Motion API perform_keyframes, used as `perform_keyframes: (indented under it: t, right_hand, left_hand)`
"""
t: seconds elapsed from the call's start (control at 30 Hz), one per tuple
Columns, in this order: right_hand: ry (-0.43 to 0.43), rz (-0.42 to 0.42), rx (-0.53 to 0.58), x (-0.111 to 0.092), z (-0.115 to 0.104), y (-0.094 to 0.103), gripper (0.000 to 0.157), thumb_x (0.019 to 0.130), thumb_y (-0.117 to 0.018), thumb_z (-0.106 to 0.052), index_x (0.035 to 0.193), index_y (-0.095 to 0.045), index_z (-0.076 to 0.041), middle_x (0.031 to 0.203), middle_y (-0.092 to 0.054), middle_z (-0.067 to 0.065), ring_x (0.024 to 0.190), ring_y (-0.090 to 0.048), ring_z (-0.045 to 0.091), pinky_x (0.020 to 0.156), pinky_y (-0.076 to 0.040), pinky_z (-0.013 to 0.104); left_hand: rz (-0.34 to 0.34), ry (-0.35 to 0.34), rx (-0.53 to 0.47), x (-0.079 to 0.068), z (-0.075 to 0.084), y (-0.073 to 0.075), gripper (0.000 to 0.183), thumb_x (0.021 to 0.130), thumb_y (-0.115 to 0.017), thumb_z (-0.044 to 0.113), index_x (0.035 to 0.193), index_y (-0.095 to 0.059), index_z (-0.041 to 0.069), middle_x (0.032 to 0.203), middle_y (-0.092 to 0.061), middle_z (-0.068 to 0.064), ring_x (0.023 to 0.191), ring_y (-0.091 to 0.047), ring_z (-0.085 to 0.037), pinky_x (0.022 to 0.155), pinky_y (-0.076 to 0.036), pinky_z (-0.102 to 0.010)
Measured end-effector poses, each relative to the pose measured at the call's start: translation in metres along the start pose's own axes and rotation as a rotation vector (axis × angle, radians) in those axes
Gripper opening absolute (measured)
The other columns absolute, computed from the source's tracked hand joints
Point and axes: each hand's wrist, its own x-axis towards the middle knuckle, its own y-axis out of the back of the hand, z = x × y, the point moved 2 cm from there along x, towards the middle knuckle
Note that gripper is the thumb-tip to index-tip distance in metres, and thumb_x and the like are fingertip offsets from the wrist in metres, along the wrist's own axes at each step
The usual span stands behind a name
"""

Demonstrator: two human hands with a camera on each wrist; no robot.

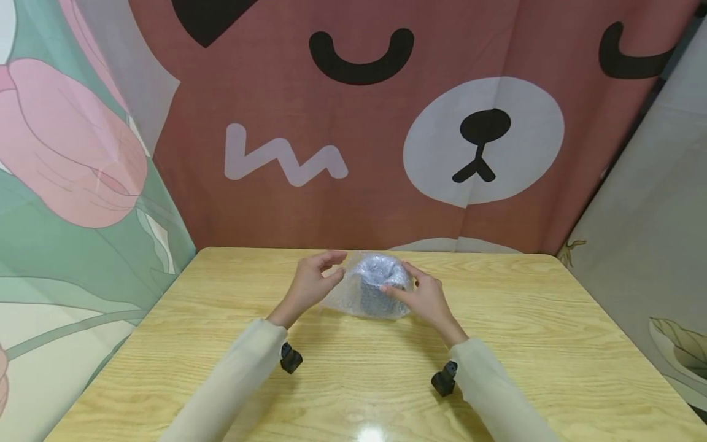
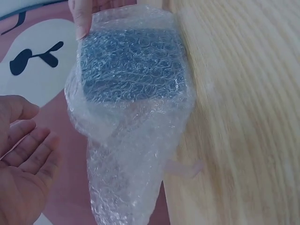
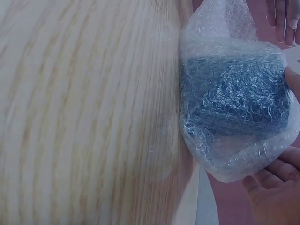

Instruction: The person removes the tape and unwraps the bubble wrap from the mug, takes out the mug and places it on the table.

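Near the back edge of the table stands a dark bluish object (image 2: 133, 65) wrapped in clear bubble wrap (image 1: 381, 267). Its exact kind is hidden by the wrap. My right hand (image 1: 428, 298) holds it from the right, thumb on the near side and fingers round the far side; the right wrist view shows the same hand (image 3: 276, 192). A loose flap of wrap (image 2: 126, 173) sticks out to the left. Beside that flap, my left hand (image 1: 313, 279) hovers with fingers relaxed and slightly bent, apart from the wrap in the left wrist view.
The wood-grain table (image 1: 353, 380) ends just behind the bundle, where a printed cloth (image 1: 276, 209) hangs. A small translucent strip (image 2: 183, 168) shows by the flap. Small black devices (image 1: 291, 358) sit at both wrists.
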Motion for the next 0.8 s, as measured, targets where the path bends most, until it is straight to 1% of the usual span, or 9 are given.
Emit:
perform_keyframes:
  t: [0.1,0.2,0.27,0.33,0.43,0.6,0.73,0.8]
  right_hand:
    - [-0.002,0.001,0.006,0.0,0.0,0.0,0.091,0.076,-0.075,-0.059,0.145,-0.045,-0.008,0.144,-0.045,0.019,0.122,-0.049,0.039,0.09,-0.048,0.052]
    - [0.006,-0.001,0.017,0.0,-0.001,0.001,0.091,0.076,-0.075,-0.058,0.145,-0.045,-0.007,0.144,-0.044,0.018,0.122,-0.049,0.038,0.09,-0.048,0.051]
    - [0.009,-0.003,0.026,-0.001,-0.001,0.001,0.09,0.077,-0.075,-0.057,0.145,-0.045,-0.006,0.145,-0.044,0.018,0.122,-0.05,0.038,0.09,-0.048,0.051]
    - [0.009,-0.006,0.032,-0.001,-0.001,0.001,0.09,0.077,-0.075,-0.057,0.145,-0.045,-0.005,0.145,-0.043,0.018,0.121,-0.05,0.038,0.089,-0.049,0.051]
    - [0.004,-0.008,0.037,-0.002,0.0,0.001,0.09,0.077,-0.075,-0.057,0.144,-0.045,-0.005,0.146,-0.042,0.018,0.122,-0.05,0.038,0.089,-0.049,0.051]
    - [-0.006,-0.009,0.029,-0.001,0.001,0.0,0.089,0.078,-0.075,-0.056,0.145,-0.045,-0.005,0.146,-0.042,0.017,0.123,-0.049,0.038,0.09,-0.049,0.052]
    - [-0.006,-0.001,0.024,-0.001,0.001,-0.001,0.089,0.078,-0.075,-0.056,0.145,-0.045,-0.006,0.146,-0.042,0.018,0.122,-0.049,0.037,0.089,-0.049,0.051]
    - [-0.007,0.002,0.022,0.0,0.002,-0.001,0.09,0.077,-0.075,-0.057,0.145,-0.045,-0.006,0.145,-0.042,0.018,0.122,-0.05,0.037,0.088,-0.05,0.051]
  left_hand:
    - [-0.021,-0.068,0.076,0.003,0.001,-0.005,0.028,0.087,-0.069,0.002,0.114,-0.069,-0.002,0.11,-0.069,-0.016,0.101,-0.065,-0.029,0.085,-0.053,-0.046]
    - [-0.04,-0.153,0.163,0.006,0.003,-0.009,0.027,0.086,-0.07,0.002,0.112,-0.07,-0.003,0.109,-0.069,-0.016,0.101,-0.065,-0.029,0.081,-0.055,-0.045]
    - [-0.058,-0.203,0.2,0.007,0.005,-0.012,0.026,0.085,-0.071,0.001,0.11,-0.07,-0.005,0.109,-0.069,-0.017,0.102,-0.065,-0.03,0.082,-0.054,-0.044]
    - [-0.076,-0.237,0.226,0.008,0.007,-0.015,0.026,0.084,-0.071,0.001,0.109,-0.07,-0.006,0.109,-0.069,-0.017,0.103,-0.065,-0.031,0.084,-0.054,-0.043]
    - [-0.11,-0.26,0.247,0.009,0.008,-0.02,0.027,0.085,-0.069,0.001,0.11,-0.069,-0.007,0.111,-0.068,-0.019,0.105,-0.064,-0.031,0.087,-0.052,-0.042]
    - [-0.179,-0.279,0.303,0.011,0.009,-0.027,0.027,0.086,-0.068,0.002,0.111,-0.068,-0.008,0.116,-0.065,-0.022,0.109,-0.062,-0.032,0.091,-0.051,-0.041]
    - [-0.21,-0.297,0.346,0.013,0.01,-0.031,0.027,0.086,-0.067,0.003,0.111,-0.068,-0.009,0.118,-0.063,-0.024,0.112,-0.06,-0.033,0.093,-0.049,-0.042]
    - [-0.222,-0.294,0.364,0.013,0.01,-0.033,0.028,0.087,-0.066,0.003,0.112,-0.067,-0.009,0.119,-0.062,-0.024,0.113,-0.059,-0.034,0.094,-0.048,-0.042]
